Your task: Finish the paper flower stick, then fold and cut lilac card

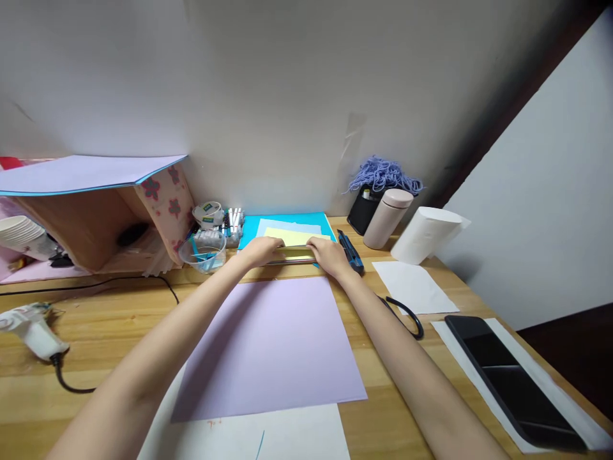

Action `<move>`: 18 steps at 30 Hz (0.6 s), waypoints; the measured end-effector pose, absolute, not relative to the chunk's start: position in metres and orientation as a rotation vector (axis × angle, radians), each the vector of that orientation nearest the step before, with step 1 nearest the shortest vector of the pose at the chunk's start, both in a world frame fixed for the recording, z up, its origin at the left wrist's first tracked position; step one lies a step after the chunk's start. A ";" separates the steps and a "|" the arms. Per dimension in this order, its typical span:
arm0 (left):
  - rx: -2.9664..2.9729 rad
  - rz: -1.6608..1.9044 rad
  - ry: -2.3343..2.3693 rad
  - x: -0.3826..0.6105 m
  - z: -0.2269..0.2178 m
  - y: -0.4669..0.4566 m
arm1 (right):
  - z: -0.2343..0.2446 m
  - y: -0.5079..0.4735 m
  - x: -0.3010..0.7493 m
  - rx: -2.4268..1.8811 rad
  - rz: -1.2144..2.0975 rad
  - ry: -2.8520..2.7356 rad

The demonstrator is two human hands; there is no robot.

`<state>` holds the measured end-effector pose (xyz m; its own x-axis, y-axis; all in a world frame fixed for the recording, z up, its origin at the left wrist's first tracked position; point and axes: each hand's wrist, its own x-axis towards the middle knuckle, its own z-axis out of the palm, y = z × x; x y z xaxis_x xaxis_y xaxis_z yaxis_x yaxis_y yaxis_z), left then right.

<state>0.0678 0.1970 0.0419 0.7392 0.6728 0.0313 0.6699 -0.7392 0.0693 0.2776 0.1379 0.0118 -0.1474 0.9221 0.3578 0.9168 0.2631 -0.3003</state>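
Observation:
My left hand (pixel 264 250) and my right hand (pixel 329 254) reach far forward, each closed on one end of a narrow, shiny, straight-edged strip (pixel 295 260) that looks like a metal ruler. The strip lies crosswise between the hands, with its ends hidden under the fingers. Just behind it, a yellow sheet (pixel 292 234) and a pale blue sheet rest on bright blue paper (pixel 287 221). Nearer to me, a large lilac sheet (pixel 282 345) covers part of a white sheet (pixel 306 434) with a blue line on it. A blue utility knife (pixel 350 252) lies right of my right hand.
At left are a glue gun (pixel 33 329), a cardboard box (pixel 165 211) with sheets on top, and a clear plastic tub (pixel 211 252). At right stand a pinkish bottle (pixel 387 218) and a paper roll (pixel 424 236). Black-handled scissors (pixel 414 326) and a phone (pixel 512 380) lie nearer.

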 end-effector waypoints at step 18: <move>2.672 0.348 1.368 0.071 0.040 0.224 | 0.000 0.136 0.288 -1.361 0.052 -2.203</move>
